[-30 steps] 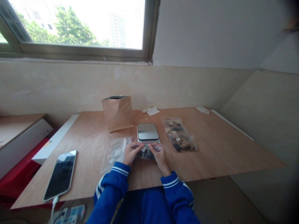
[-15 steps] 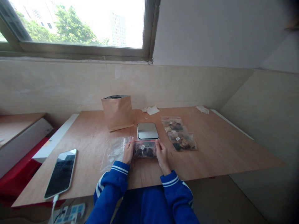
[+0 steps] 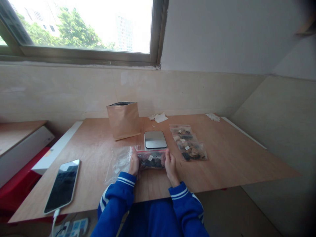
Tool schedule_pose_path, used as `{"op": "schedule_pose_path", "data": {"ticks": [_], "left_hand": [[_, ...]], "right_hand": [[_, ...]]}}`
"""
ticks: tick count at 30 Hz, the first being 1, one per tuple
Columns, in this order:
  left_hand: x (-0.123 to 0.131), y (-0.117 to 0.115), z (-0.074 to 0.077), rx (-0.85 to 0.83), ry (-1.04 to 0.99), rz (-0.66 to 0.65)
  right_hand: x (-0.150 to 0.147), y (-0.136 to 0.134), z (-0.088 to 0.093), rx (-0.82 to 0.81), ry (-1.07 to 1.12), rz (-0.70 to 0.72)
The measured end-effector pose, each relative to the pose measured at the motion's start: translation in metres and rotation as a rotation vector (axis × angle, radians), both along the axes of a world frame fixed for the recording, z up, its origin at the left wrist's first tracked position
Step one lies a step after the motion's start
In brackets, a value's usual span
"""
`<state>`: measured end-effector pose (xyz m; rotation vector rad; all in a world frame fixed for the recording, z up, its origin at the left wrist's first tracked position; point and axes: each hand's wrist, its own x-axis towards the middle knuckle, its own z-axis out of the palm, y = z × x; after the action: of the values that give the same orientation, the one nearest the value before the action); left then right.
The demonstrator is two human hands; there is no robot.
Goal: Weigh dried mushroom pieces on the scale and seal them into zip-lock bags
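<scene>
Here, a zip bag point(image 3: 151, 160) sits between left hand point(image 3: 134, 162) and right hand point(image 3: 171, 163), fingers point(image 3: 167, 154) together touching it.

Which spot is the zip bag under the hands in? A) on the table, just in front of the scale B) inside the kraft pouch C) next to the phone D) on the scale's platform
A. The zip bag lies on the wooden table, nearer the person than the digital scale, with the left hand and the right hand at its ends.
</scene>
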<state>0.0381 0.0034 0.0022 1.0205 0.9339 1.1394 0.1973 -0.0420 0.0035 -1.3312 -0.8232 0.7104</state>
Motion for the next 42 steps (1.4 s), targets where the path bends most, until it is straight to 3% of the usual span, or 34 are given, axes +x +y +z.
{"op": "schedule_pose_path", "data": {"ticks": [4, 10, 14, 17, 20, 22, 26, 30, 33, 37, 39, 42], "left_hand": [[0.003, -0.004, 0.004, -0.168, -0.113, 0.031], [-0.003, 0.0, 0.006, -0.095, -0.098, -0.02], [-0.008, 0.002, 0.011, 0.122, 0.045, -0.004], [-0.009, 0.001, 0.014, 0.167, 0.106, -0.003], [-0.008, 0.0, 0.016, 0.21, 0.147, 0.029], [-0.007, 0.0, 0.017, 0.243, 0.167, 0.063], [-0.004, -0.001, 0.024, 0.33, 0.183, 0.199], [-0.008, 0.003, 0.059, 0.502, 0.326, 0.349], [-0.017, 0.016, 0.104, 0.643, 0.54, 0.602], [-0.036, 0.054, 0.164, 0.723, 0.862, 0.886], [-0.048, 0.08, 0.182, 0.713, 0.986, 0.907], [-0.066, 0.114, 0.187, 0.672, 1.086, 0.839]], "right_hand": [[-0.003, -0.002, 0.005, 0.005, 0.045, 0.031], [0.008, -0.01, 0.007, -0.027, 0.067, -0.097], [0.062, -0.024, 0.018, -0.028, 0.059, -0.247], [0.124, -0.034, 0.03, -0.102, -0.051, -0.235], [0.181, -0.038, 0.039, -0.248, -0.262, -0.18], [0.201, -0.04, 0.042, -0.271, -0.557, -0.262], [0.189, -0.049, 0.031, -0.302, -1.087, -0.51], [0.145, -0.056, 0.003, -0.347, -1.201, -0.372], [0.13, -0.052, -0.015, -0.409, -1.186, -0.297], [0.138, -0.041, -0.023, -0.401, -1.193, -0.272], [0.145, -0.038, -0.023, -0.398, -1.205, -0.244], [0.148, -0.037, -0.021, -0.41, -1.203, -0.219]]}}
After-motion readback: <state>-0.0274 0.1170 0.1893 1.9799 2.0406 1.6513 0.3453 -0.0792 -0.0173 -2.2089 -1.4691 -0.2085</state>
